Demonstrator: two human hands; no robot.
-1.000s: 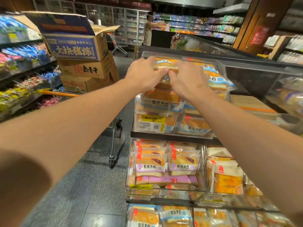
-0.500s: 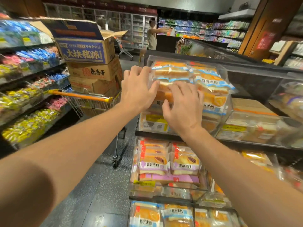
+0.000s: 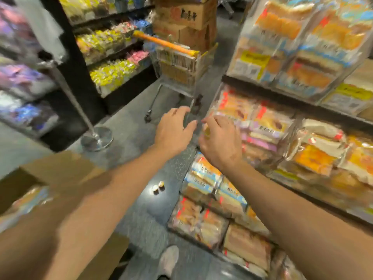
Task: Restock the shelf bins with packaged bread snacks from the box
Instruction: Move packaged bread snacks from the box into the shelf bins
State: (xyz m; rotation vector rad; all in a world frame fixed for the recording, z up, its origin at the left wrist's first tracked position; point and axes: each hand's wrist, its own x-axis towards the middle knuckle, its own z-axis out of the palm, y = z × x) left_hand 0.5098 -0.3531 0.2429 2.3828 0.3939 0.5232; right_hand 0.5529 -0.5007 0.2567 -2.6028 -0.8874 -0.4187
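**Reaching Out Over the Aisle, Both Hands Empty**

Hanging side by side in mid-air, both forearms stretch forward over the grey floor [image 3: 141,209]. The left hand [image 3: 173,129] is spread, fingers relaxed and holding nothing. The right hand [image 3: 219,138] sits just beside it, fingers loosely curled; motion blur hides whether anything is pinched there, so I cannot tell.

To the right, the shelf bins [image 3: 286,158] rise in tiers, packed with packaged bread snacks [image 3: 314,158] in clear wrappers; the right hand hovers just off the front edge of the middle tier. The upper bin [image 3: 302,47] is stacked high with orange-and-blue packs. Lower bins [image 3: 203,219] jut out into the aisle below the right forearm.

At lower left, under the left forearm, an open cardboard box [image 3: 56,170] shows more bread packs inside. Open floor runs between the box and the bins.

Ahead, a shopping cart [image 3: 177,63] with an orange handle carries stacked cartons [image 3: 187,19] and narrows the aisle. A chrome post on a round base [image 3: 96,138] stands at left, before candy shelves [image 3: 109,71]. Two small round things [image 3: 158,185] lie on the floor, and a shoe [image 3: 168,259] shows at the bottom.
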